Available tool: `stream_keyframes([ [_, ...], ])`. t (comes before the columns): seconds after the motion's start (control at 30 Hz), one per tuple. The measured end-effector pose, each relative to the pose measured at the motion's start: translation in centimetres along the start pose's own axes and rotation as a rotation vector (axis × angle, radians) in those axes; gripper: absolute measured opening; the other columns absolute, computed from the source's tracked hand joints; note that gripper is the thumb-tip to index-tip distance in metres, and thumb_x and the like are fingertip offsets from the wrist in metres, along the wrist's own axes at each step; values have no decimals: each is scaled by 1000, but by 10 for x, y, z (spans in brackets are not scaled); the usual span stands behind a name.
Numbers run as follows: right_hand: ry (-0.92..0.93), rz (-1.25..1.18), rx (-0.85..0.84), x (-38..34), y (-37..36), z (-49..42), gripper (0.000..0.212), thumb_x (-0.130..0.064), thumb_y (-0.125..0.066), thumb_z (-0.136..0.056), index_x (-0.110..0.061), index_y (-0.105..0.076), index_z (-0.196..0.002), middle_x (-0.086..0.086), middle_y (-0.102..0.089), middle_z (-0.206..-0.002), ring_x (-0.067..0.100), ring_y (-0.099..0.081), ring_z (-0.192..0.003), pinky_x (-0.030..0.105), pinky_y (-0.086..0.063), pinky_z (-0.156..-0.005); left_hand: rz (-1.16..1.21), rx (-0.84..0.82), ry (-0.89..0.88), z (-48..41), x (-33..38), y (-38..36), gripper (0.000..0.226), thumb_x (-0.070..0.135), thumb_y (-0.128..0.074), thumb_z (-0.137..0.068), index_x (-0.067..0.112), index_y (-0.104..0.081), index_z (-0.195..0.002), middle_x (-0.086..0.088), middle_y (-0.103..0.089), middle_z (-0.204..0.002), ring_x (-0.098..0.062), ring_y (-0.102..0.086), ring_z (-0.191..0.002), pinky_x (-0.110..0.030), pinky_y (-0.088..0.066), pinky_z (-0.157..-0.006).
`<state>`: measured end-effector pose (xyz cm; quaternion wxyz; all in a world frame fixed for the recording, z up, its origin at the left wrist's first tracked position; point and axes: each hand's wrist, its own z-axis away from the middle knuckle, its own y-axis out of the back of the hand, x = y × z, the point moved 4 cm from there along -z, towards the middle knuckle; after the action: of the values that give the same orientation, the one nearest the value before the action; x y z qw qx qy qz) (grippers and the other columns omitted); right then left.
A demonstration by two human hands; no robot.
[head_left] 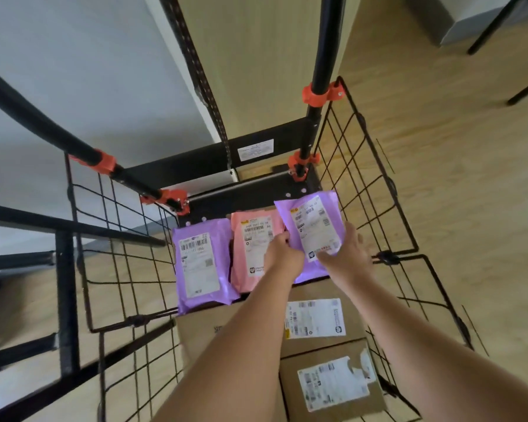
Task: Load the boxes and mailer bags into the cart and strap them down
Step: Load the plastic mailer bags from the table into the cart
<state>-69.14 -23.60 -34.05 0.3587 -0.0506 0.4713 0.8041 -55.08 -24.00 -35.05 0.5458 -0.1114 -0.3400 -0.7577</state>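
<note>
I look down into a black wire cart [375, 190] with orange clamps. Two cardboard boxes lie in it: a large one [314, 318] and a smaller one [333, 382] nearer me, both with white labels. On top at the far end lie a purple mailer bag [200, 263] on the left and a pink mailer bag [250, 248] in the middle. My left hand [282, 252] grips the left edge of a second purple mailer bag [313, 226], tilted at the far right. My right hand [348, 254] lies with straight fingers along that bag's right side.
The cart's black handle poles [317, 95] rise at the far end. A dark metal rack frame [64, 287] stands close on the left. Table legs [497, 32] show at the top right on the light wood floor [457, 147].
</note>
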Motion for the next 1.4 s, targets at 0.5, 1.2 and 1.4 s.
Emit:
stream_keyframes([
  [0.5, 28, 90, -210, -1, -20, 10, 51, -32, -52, -97, -24, -41, -146, 2, -54, -139, 11, -49, -84, 15, -28, -49, 34, -55, 41, 6, -15, 3, 54, 0, -51, -82, 23, -57, -131, 0, -62, -125, -22, -64, -100, -23, -46, -63],
  [1.2, 292, 114, -193, -91, 2, 138, 26, -24, -52, -97, -20, -62, -121, 1, -66, -120, 14, -64, -87, 35, -58, -76, -116, 97, -21, 118, -51, 127, 26, 8, -54, -91, 19, -63, -112, 4, -60, -99, -18, -64, -91, -27, -53, -68],
  [1.4, 383, 184, -173, -131, -13, 188, 22, -20, -49, -97, -18, -66, -112, 1, -67, -116, 16, -60, -97, 27, -46, -70, -17, 173, -52, 153, -74, 184, 39, 8, -53, -85, 30, -62, -116, 7, -58, -105, -15, -61, -93, -26, -50, -68],
])
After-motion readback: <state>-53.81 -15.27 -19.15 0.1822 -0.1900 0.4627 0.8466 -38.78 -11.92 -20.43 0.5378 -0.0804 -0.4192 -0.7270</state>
